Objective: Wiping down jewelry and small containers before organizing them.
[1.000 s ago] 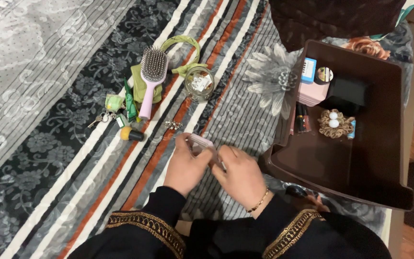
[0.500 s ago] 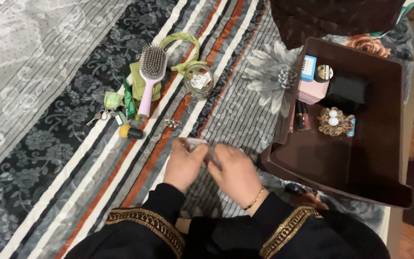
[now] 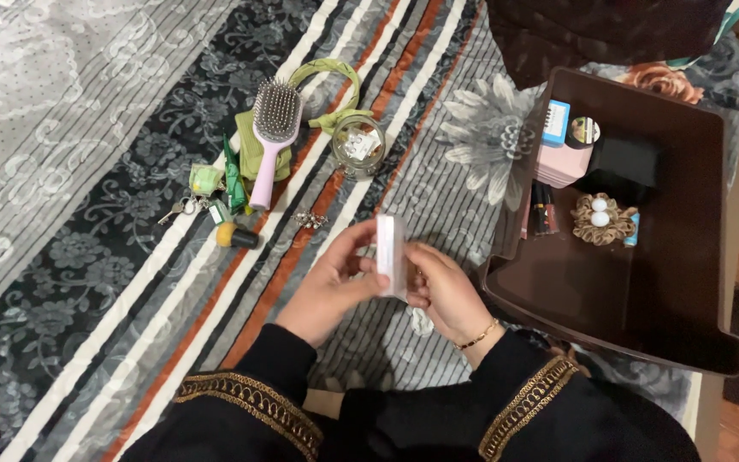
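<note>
Both hands hold a small white and pale pink flat case (image 3: 392, 253) upright on its edge above the striped bedspread. My left hand (image 3: 328, 287) grips its left side with thumb and fingers. My right hand (image 3: 443, 287), with a gold bracelet at the wrist, pinches its right side. Black sleeves with gold trim cover both arms. A dark brown plastic tray (image 3: 677, 282) lies just right of my right hand.
The tray holds a pink box (image 3: 563, 164), a blue-white box, a round tin, a black item, lip products and a brown scrunchie (image 3: 599, 219). On the bedspread farther off lie a pink hairbrush (image 3: 270, 137), green headband (image 3: 328, 84), glass jar (image 3: 357, 147), keys (image 3: 180, 208), and small green items.
The hands lifted slightly and turned the case from lying flat to standing on its edge, so its thin white side now faces up.
</note>
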